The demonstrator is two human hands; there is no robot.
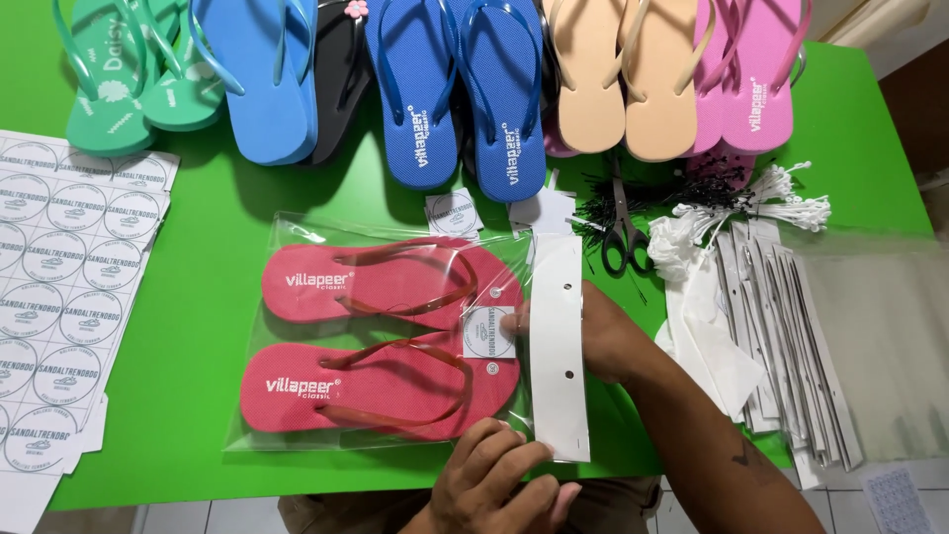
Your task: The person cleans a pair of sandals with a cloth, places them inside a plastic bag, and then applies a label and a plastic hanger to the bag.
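The clear bag with red flip-flops lies flat on the green table, below the row of coloured sandals. The right hand presses the bag's white header strip, thumb on the round sticker, seemingly fixing it. The left hand, fingers curled, pins the bag's near edge, steadying it.

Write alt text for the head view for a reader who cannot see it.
Two hands press on a clear bag holding red flip-flops on a green table: the right hand at a round sticker, the left hand at the bag's near edge. Colourful flip-flops, sticker sheets and scissors lie around.
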